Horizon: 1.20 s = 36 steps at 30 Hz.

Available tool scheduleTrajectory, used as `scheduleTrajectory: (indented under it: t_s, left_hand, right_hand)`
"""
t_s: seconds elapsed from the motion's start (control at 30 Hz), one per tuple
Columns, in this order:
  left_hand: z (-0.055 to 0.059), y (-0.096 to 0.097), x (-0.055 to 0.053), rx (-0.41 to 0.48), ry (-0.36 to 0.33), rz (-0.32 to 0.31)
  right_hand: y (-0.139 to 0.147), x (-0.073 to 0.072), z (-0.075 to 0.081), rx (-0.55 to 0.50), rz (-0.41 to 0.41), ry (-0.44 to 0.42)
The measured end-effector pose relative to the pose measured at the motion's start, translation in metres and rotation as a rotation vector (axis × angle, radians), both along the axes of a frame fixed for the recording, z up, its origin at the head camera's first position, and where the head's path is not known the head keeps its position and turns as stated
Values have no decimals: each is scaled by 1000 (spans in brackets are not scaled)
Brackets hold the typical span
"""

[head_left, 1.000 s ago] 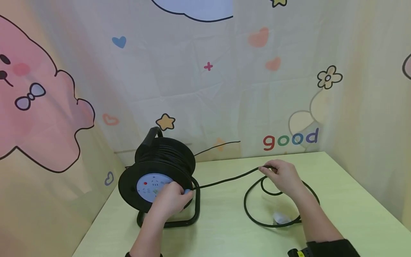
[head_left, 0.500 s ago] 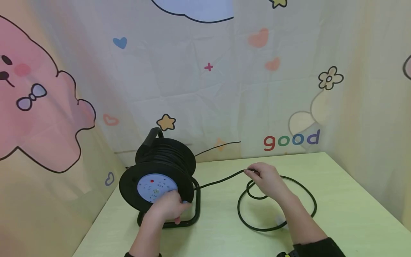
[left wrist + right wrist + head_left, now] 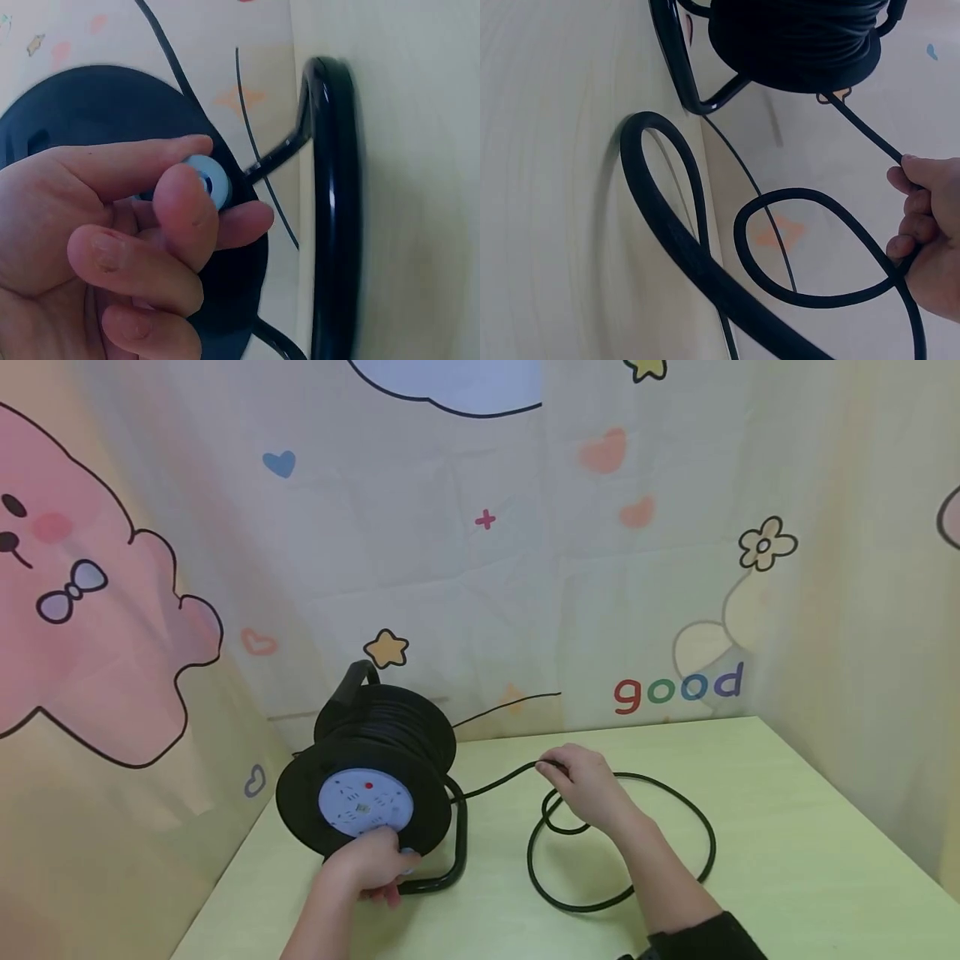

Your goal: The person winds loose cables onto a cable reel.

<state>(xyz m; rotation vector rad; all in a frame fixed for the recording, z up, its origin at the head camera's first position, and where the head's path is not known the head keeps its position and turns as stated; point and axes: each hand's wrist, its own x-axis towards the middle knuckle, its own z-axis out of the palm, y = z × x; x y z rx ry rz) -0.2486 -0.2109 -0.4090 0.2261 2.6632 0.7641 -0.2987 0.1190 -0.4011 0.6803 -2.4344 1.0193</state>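
A black cable reel [image 3: 386, 758] stands at left centre in the head view, wound with dark cable. Its front carries a pale blue socket panel [image 3: 363, 802] with a red button. My left hand [image 3: 367, 860] is at the lower edge of the front disc. In the left wrist view, its thumb and fingers pinch a light blue round knob [image 3: 214, 180]. To the right, my right hand [image 3: 588, 787] grips the black cable [image 3: 495, 788], which runs from the reel. Past the hand, the cable lies in loose loops [image 3: 576, 909] on the table. Its far end is hidden.
The reel rests on a bent black tube stand [image 3: 462, 827] and has a carry handle [image 3: 351, 685] on top. All stands on a pale table [image 3: 817, 860]. A printed curtain [image 3: 420, 527] hangs behind, with a thin dark line [image 3: 506, 703] near the reel.
My left hand and the knob have swung down and left, and the socket panel has turned. The right hand has moved left toward the reel; the cable loops have shifted left too.
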Motion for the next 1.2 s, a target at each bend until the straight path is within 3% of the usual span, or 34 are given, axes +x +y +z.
scheduleTrajectory:
  t_s: [0.2, 0.5, 0.9, 1.2]
  left_hand:
    - [-9, -18, -3, 36, -28, -6]
    - [-8, -38, -2, 86, -90, 61]
    - [-9, -69, 2, 123, -89, 160]
    - [-7, -76, -1, 138, -65, 144]
  right_hand:
    - [-16, -1, -5, -25, 20, 3]
    - [-36, -2, -7, -28, 33, 7]
    - [-67, 1, -16, -6, 79, -36]
    - [-70, -1, -19, 35, 64, -24]
